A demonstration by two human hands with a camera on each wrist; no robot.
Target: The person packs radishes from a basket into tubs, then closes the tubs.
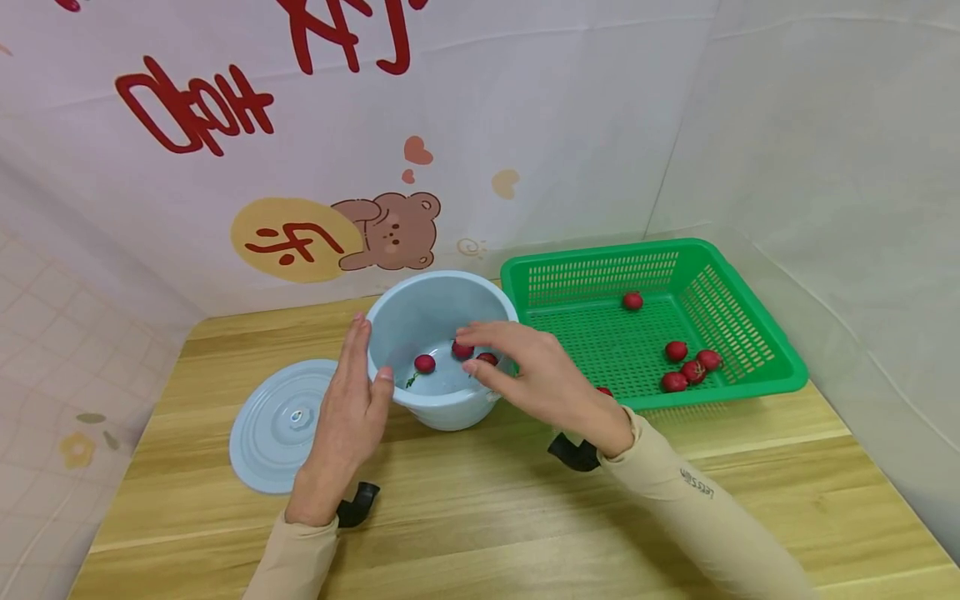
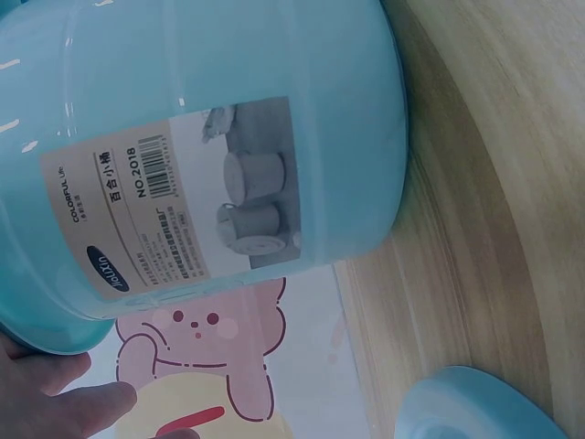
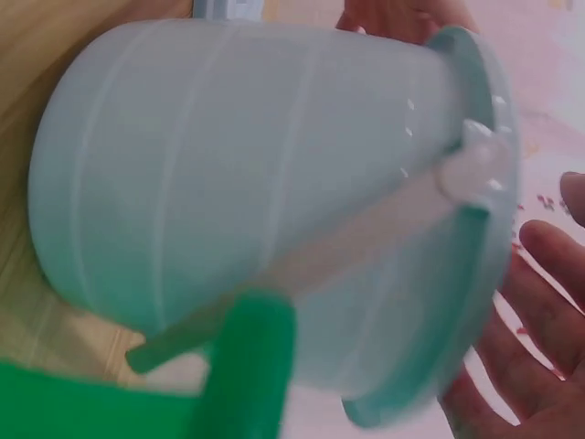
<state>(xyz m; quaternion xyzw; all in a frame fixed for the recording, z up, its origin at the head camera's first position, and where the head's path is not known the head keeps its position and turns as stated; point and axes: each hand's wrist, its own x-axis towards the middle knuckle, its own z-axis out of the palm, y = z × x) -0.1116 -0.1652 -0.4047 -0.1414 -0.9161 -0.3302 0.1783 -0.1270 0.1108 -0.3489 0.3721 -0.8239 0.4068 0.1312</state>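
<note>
A light blue bucket [image 1: 448, 412] stands upright on the table, with several small red radishes [image 1: 424, 364] on its inner floor, one trailing a green stem. My left hand [image 1: 347, 412] lies along the bucket's left rim, fingers straight. Over the right rim reaches my right hand [image 1: 536, 367], its fingertips overlapping a red radish [image 1: 462, 351] in the head view. In the right wrist view those fingers [image 3: 539, 311] are spread and loosely extended past the rim, with nothing between them. The left wrist view shows a printed label [image 2: 174, 197] on the bucket's side.
A green plastic basket [image 1: 776, 362] with several more red radishes [image 1: 693, 372] stands right of the bucket. The round blue lid [image 1: 258, 433] lies at the left. Behind the table [image 1: 480, 517] hangs a printed cloth [image 1: 600, 125]. The bucket's handle [image 3: 366, 229] hangs down its side.
</note>
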